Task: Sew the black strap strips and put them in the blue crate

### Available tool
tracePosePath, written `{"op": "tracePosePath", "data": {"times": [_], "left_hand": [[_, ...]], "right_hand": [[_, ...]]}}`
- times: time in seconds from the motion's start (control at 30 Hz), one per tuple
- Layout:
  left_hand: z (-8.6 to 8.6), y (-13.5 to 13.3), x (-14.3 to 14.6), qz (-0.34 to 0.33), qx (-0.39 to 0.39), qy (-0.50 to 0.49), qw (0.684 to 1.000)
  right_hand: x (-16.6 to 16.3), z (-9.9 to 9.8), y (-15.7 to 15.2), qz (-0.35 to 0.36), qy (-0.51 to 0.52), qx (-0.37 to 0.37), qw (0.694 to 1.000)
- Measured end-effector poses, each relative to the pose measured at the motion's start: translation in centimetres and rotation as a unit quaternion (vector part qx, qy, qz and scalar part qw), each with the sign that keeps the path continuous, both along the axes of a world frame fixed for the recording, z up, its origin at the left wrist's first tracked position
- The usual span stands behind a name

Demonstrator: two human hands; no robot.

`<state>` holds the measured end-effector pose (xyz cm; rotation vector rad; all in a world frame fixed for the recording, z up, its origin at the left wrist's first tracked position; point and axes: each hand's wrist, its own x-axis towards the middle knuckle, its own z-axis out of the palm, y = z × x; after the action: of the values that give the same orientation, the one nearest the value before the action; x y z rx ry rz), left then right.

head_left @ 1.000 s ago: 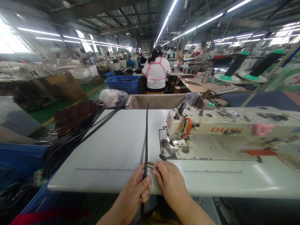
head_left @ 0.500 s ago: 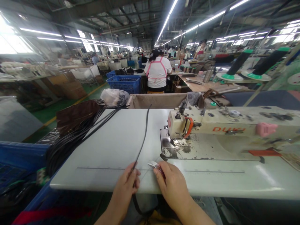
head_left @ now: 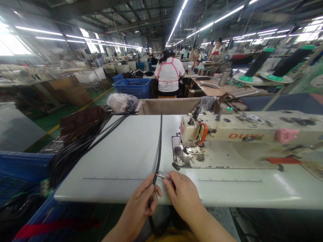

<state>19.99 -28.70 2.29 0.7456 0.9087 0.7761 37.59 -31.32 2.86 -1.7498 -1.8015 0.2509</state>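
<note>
Down at 6 o'clock in the head view, both hands work at the near edge of the white tabletop [head_left: 121,151]. The left hand [head_left: 141,205] is closed around a black strap [head_left: 159,144], thumb and fingers pinching it just where it crosses the edge. From there the strap runs almost straight toward 12 o'clock across the tabletop to its far edge, and its lower end hangs below the edge between the forearms. The right hand [head_left: 183,198], just at 3 o'clock of the left, pinches a small metal piece [head_left: 161,175] between thumb and fingertips. Its tip points at the strap, and I cannot tell whether the two touch.

At 3 o'clock of the strap stands a cream sewing machine [head_left: 227,137], its needle end nearest the strap. At 9 o'clock a bundle of black straps [head_left: 75,151] spills off the tabletop's left corner. Toward 12 o'clock, beyond the tabletop, a person in a white shirt [head_left: 169,75] sits facing away, beside a blue crate [head_left: 133,88].
</note>
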Motion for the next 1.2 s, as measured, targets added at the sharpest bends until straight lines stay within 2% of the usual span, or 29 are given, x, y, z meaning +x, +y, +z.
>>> {"op": "tracePosePath", "data": {"times": [0.27,1.0,1.1,1.2], "left_hand": [[0.45,-0.01,0.21,-0.004,-0.001,-0.005,1.000],[-0.05,-0.08,0.27,-0.006,-0.009,-0.017,1.000],[0.07,-0.15,0.11,-0.008,-0.020,-0.023,0.999],[0.48,-0.20,0.04,-0.012,-0.029,-0.031,0.999]], "right_hand": [[0.10,-0.01,-0.38,0.007,0.006,0.014,1.000],[0.03,-0.29,-0.73,0.006,0.007,0.022,1.000],[-0.01,-0.20,-0.79,0.007,0.032,0.008,0.999],[-0.08,-0.07,-0.69,0.007,0.109,-0.042,0.993]]}}
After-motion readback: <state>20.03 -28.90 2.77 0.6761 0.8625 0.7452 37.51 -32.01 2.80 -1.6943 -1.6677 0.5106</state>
